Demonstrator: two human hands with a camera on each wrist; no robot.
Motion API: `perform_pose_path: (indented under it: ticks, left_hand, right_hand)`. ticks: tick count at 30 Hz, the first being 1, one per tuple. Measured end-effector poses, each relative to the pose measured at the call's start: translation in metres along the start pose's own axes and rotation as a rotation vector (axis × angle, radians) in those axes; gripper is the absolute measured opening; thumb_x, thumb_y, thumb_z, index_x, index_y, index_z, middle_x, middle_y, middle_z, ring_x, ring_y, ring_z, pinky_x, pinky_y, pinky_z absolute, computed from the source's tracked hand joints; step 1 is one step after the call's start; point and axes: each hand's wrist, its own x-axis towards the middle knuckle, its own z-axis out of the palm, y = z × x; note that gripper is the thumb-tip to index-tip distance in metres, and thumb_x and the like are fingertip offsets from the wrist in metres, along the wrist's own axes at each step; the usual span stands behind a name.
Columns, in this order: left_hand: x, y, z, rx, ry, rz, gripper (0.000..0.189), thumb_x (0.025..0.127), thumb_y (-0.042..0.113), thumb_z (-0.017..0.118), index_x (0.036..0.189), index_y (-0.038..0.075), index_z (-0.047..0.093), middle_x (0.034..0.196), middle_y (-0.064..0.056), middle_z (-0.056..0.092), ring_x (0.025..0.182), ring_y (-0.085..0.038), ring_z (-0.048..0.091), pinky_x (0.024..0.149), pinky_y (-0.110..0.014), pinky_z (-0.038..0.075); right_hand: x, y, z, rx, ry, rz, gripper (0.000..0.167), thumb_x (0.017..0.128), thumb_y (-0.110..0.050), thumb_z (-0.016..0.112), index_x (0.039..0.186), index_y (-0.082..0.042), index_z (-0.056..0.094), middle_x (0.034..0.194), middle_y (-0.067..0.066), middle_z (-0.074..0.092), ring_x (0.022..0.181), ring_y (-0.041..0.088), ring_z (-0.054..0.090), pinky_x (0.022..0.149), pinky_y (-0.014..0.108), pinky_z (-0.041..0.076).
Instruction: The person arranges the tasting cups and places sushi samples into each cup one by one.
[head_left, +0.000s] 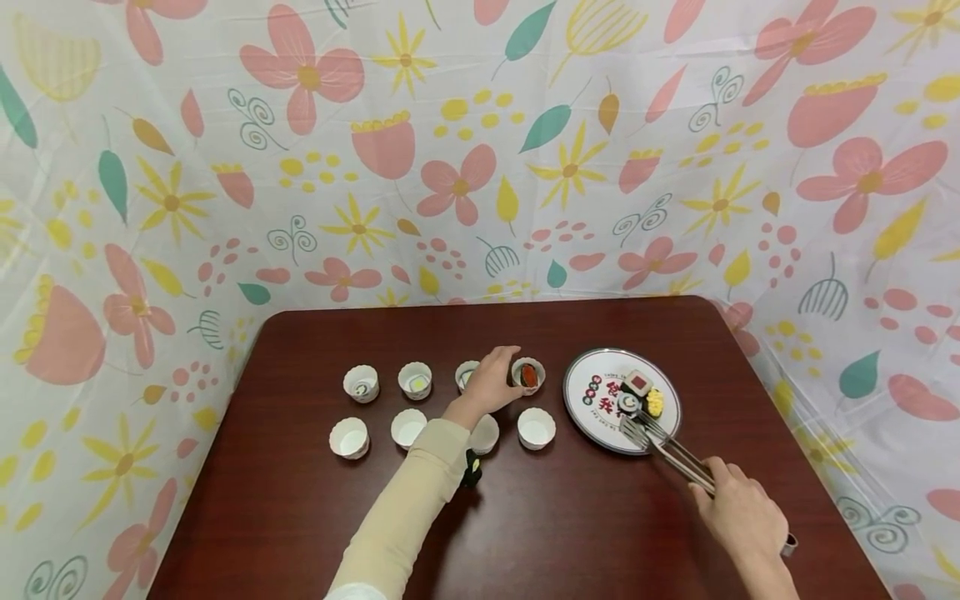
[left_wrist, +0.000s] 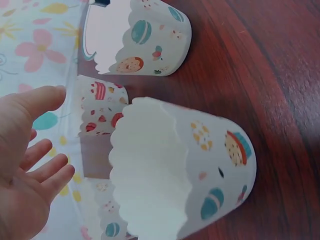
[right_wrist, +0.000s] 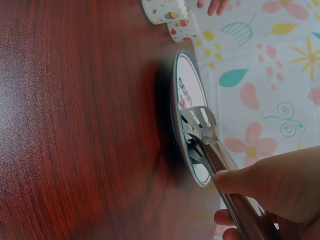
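Observation:
My right hand grips metal tongs, whose slotted ends reach over the round white plate. On that plate lie a small sushi roll, a piece with yellow topping and a pale piece with a dark red centre. Whether the tongs pinch the roll, I cannot tell. My left hand, thumb and fingers apart, is beside a paper cup holding a red-topped sushi piece. In the left wrist view the hand shows nothing in its grasp.
Scalloped paper cups stand in two rows on the dark wooden table. Back-row cups hold small pieces; a front cup looks empty. A dark sushi piece lies partly behind the left sleeve. Flowered cloth hangs around the table.

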Motion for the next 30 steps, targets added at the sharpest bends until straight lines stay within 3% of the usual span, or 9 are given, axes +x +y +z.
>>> perform_pose_path:
  ticks: [9,18,22,30]
  left_hand:
    - [-0.022,-0.001,-0.010,-0.002,0.026,0.109,0.072,0.080,0.030,0.070,0.141,0.014,0.035,0.142,-0.005,0.037,0.129,-0.023,0.038,0.100,-0.040,0.038]
    - [-0.054,-0.005,-0.026,0.018,0.077,0.158,0.069,0.081,0.033,0.069,0.139,0.016,0.038,0.144,-0.001,0.035,0.132,-0.021,0.034,0.100,-0.041,0.039]
    - [-0.072,-0.015,-0.031,-0.011,0.124,0.171,0.068,0.079,0.031,0.071,0.137,0.015,0.040,0.143,-0.003,0.037,0.131,-0.022,0.035,0.101,-0.041,0.036]
    - [-0.112,-0.045,-0.046,-0.018,0.292,0.164,0.067,0.075,0.025,0.075,0.133,0.010,0.046,0.137,-0.007,0.044,0.128,-0.024,0.039,0.100,-0.044,0.036]
  right_hand:
    - [0.001,0.001,0.000,0.004,-0.040,0.004,0.033,0.074,-0.018,0.071,0.101,-0.005,0.058,0.083,0.017,0.060,0.062,0.040,0.053,0.044,0.049,0.037]
    - [0.002,-0.003,0.002,0.020,0.012,-0.009,0.032,0.071,-0.017,0.072,0.098,-0.006,0.058,0.082,0.017,0.060,0.062,0.042,0.053,0.043,0.050,0.036]
    - [0.003,-0.004,0.002,0.024,0.023,-0.014,0.032,0.071,-0.017,0.072,0.097,-0.006,0.058,0.081,0.017,0.060,0.062,0.042,0.053,0.044,0.051,0.037]
    - [0.004,-0.007,0.000,0.038,0.051,-0.033,0.031,0.070,-0.016,0.073,0.095,-0.005,0.058,0.080,0.017,0.060,0.060,0.042,0.052,0.043,0.050,0.036]
